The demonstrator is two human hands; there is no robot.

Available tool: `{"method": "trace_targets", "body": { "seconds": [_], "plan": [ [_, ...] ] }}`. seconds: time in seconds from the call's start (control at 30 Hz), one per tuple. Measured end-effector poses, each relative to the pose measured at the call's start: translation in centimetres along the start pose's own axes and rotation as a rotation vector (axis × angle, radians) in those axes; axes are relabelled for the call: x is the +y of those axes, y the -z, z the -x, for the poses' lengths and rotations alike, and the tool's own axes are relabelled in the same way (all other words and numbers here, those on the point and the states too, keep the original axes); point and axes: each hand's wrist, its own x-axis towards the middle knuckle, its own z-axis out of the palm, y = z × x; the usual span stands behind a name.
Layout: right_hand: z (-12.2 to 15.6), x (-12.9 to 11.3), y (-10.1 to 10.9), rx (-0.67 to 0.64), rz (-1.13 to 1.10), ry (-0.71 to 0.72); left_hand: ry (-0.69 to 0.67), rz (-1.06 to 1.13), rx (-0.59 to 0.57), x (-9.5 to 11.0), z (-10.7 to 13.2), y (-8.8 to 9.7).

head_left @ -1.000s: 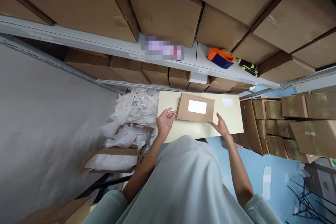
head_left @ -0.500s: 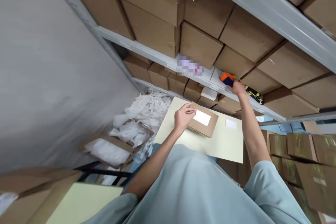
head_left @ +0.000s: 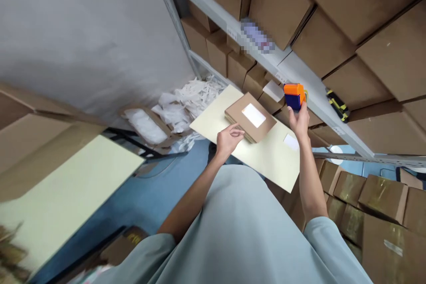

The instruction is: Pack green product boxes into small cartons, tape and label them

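Right hand [head_left: 300, 121]: orange-and-blue plastic tape dispenser [head_left: 293, 97] gripped.
Left hand [head_left: 228, 140]: curled beside flat brown cardboard box [head_left: 246, 123], mid-frame; pinch cannot be told.

Right grip [head_left: 300, 122]: holding orange-blue dispenser [head_left: 293, 96] | left grip [head_left: 229, 141]: by labelled cardboard [head_left: 246, 122] | cardboard: on cream tabletop [head_left: 269, 159]

2–3 o'clock, tape dispenser [head_left: 293, 97]: orange above navy | 3 o'clock, cutters [head_left: 337, 105]: black banded yellow | 3 o'clock, cardboard [head_left: 248, 127]: brown, label [head_left: 254, 115] white | 4 o'clock, tabletop [head_left: 262, 154]: pale cream-yellow | 6 o'clock, shirt [head_left: 246, 226]: pale blue-green | 7 o'clock, floor [head_left: 176, 177]: blue | 10 o'clock, wall [head_left: 83, 31]: grey
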Motion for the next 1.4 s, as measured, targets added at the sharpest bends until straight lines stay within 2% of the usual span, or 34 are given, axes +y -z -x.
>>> {"method": "trace_targets", "body": {
  "seconds": [0.13, 0.23, 0.33, 0.43, 0.6, 0.83, 0.97, 1.13, 1.27, 1.4],
  "plan": [
    [12.6, -0.8, -2.8, -0.179, -0.35, -0.078, 0.077, -0.049, -0.006, -4.6, 5.1, -1.9],
    [20.0, -1.3, -4.1, -0.244, -0.544, -0.199, 0.119, -0.063, -0.047, -7.0, 8.2, -2.9],
    [24.8, -1.3, -4.5, -0.293, -0.684, -0.3, 0.163, -0.018, -0.073, -8.2, 10.2, -3.8],
    [27.7, -1.1, -4.3, -0.35, -0.806, -0.357, 0.157, 0.022, -0.083, -8.6, 11.3, -4.5],
    [30.1, -0.9, -3.9, -0.41, -0.89, -0.37, 0.122, 0.008, -0.067, -9.1, 11.9, -5.0],
    [31.4, -0.8, -2.7, -0.404, -0.742, -0.292, 0.092, 0.08, -0.046, -8.2, 12.3, -4.8],
    [31.5, -0.7, -1.6, -0.414, -0.677, -0.257, 0.077, 0.11, -0.033, -7.2, 12.1, -4.5],
    [30.9, -0.5, -0.6, -0.449, -0.588, -0.196, 0.056, 0.136, -0.022, -7.3, 11.5, -4.2],
    [30.4, -0.3, -0.1, -0.496, -0.514, -0.103, 0.052, 0.192, -0.016, -7.0, 11.0, -4.2],
    [29.9, 0.3, 0.5, -0.501, -0.424, 0.016, 0.044, 0.254, -0.047, -5.5, 10.5, -4.0]
  ]
}}
